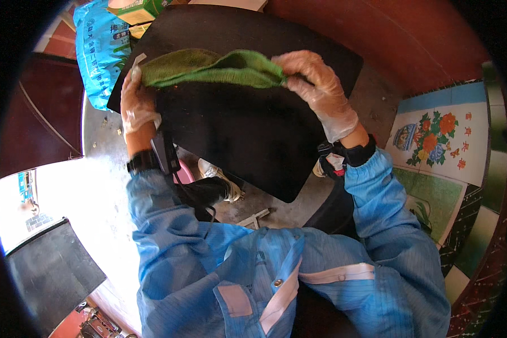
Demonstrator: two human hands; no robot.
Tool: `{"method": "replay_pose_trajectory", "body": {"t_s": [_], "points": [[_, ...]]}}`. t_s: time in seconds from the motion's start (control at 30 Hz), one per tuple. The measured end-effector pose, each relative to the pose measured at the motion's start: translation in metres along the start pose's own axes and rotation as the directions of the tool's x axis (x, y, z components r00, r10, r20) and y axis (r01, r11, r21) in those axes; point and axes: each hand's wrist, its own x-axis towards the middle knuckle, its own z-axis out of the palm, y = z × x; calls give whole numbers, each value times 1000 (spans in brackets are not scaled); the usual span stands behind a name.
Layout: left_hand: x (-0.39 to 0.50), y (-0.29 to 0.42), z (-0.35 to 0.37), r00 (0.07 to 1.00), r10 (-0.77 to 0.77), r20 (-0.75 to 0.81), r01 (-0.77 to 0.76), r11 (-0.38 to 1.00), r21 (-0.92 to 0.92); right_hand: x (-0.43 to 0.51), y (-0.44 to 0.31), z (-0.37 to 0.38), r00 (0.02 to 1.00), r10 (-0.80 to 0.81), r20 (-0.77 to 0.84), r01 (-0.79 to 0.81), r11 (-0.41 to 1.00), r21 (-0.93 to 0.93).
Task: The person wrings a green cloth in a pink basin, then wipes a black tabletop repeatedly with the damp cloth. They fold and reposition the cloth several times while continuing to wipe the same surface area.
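A green knitted fabric piece [211, 69] is stretched lengthwise above a dark tabletop [236, 122], its upper edge sagging open between the ends. My left hand [139, 95], in a thin clear glove, grips its left end, where a small pale tag or strip sticks up by the fingers. My right hand [319, 86], gloved the same way, pinches the right end between thumb and fingers. What the fabric piece is exactly, I cannot tell. Black bands circle both wrists, and a dark device with a cable sits at the left one.
A blue printed plastic sack [101, 63] and green-and-yellow boxes [139, 12] stand at the table's far left. A red wall [384, 38] rises at the far right. Below the near table edge are a pink basin [185, 172] and my shoes [219, 177].
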Motion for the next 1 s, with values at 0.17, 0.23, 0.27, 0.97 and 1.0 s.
{"method": "replay_pose_trajectory", "body": {"t_s": [0.17, 0.23, 0.27, 0.97, 1.0], "points": [[-75, -53, -49, 886, -389, -252, 358, 920, -163, -22, 24, 7, 836, 163, 524, 82, 907, -413], [-102, -76, -67, 674, -611, -416, 570, 788, -233, -41, 27, 23, 784, 167, 598, 154, 881, -448], [-121, -86, -71, 707, -584, -400, 545, 809, -219, -48, 29, 33, 739, 222, 636, 162, 858, -488], [-153, -83, -17, 863, 336, -377, 382, 55, 923, -38, 48, 58, 852, 491, 182, -127, 531, -838], [-155, -82, -13, 916, 259, -306, 280, 135, 951, -38, 49, 61, 844, 502, 187, -98, 488, -867]]}}
